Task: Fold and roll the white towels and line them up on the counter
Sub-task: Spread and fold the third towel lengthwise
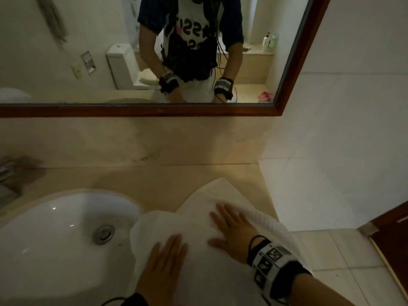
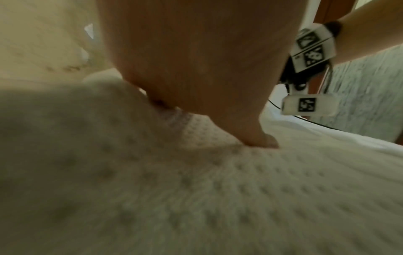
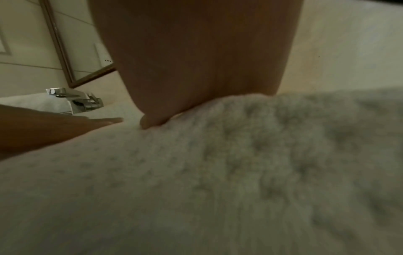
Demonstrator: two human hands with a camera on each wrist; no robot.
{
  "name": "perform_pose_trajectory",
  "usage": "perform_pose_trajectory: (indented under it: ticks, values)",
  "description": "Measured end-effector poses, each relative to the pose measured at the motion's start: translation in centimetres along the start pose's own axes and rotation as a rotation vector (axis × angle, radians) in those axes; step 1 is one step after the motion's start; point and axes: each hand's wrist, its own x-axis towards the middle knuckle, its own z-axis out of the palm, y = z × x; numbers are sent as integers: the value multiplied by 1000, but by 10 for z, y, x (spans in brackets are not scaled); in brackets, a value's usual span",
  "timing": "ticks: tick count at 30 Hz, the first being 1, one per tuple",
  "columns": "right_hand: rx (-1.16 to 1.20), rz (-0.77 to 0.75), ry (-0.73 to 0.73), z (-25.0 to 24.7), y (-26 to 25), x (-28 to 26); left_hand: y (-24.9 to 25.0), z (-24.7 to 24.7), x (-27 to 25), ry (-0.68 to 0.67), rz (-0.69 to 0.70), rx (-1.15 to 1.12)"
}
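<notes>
Beige stone counter runs under a wood-framed mirror, and your white towel lies spread on it below both your hands, its near part hanging toward you over the counter's front edge. Your left hand lies flat on the towel with the fingers straight and together, gripping nothing. Your right hand lies flat too, fingers spread a little and thumb out to the side, pressing the cloth just beyond and to the right of the left one. Beyond the right hand's fingertips the towel narrows to a corner that points at the back wall. To the left of your left hand the towel's edge overlaps the rim of the white sink.

Only the head view shows both hands whole. The left wrist view shows the palm's underside and the thumb sunk into the dotted weave, with your right wrist's tagged band off to the right. The right wrist view shows the chrome faucet past your left hand's fingers, sharper than the blurred shape at the head view's left edge.
</notes>
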Motion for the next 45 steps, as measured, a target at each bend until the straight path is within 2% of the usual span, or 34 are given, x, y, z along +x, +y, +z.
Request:
perform_pose_trajectory:
  ticks: [1,2,4,5,6,8,9,10,11,13,17,20,23,25,28,32,35,37,38,40,42,44,45]
  values:
    - [10,20,0,-4,1,2,-2,3,-2,70,-1,180]
    - [26,54,3,-7,3,6,-6,-1,-2,222,-2,290]
    - [58,148,22,-12,11,15,-22,8,0,313,194,391]
    - [67,202,30,-14,16,19,-27,5,-3,311,259,392]
    - [71,262,41,-15,23,24,-27,3,-8,231,196,307]
    - [63,381,74,-20,38,32,-20,8,-6,162,199,80]
    - [75,439,80,-24,43,34,-13,15,-8,84,155,-44]
    - [90,483,73,-27,47,37,-12,15,-5,70,126,-154]
    - [96,499,57,-30,49,38,-16,13,3,99,137,-164]
    - [72,422,50,-29,44,33,-28,6,29,50,125,-245]
    - [2,127,34,-19,28,15,-30,-13,83,-206,36,-487]
    - [-75,125,-59,-8,31,15,-27,-9,104,-316,31,-482]
    - [-65,176,-52,-11,37,29,-22,-5,104,-324,-9,-510]
    - [-23,221,-64,-19,39,38,-24,-1,97,-304,18,-499]
    - [10,265,-90,-25,39,40,-26,7,80,-149,93,-432]
    - [20,285,-150,-17,26,18,-16,9,50,5,66,-433]
    - [38,297,-187,-6,19,-4,12,17,18,149,80,-366]
    - [57,297,-193,-1,18,-14,29,15,8,151,118,-314]
    - [64,295,-190,-1,19,-16,29,8,8,174,129,-332]
    - [64,289,-206,-4,19,-17,6,-14,23,217,139,-525]
    - [71,292,-238,-8,18,-16,-25,-38,45,128,65,-569]
    - [70,283,-221,-9,17,-15,-45,-41,64,-24,90,-478]
    - [64,266,-187,-8,16,-14,-50,-40,70,-161,108,-437]
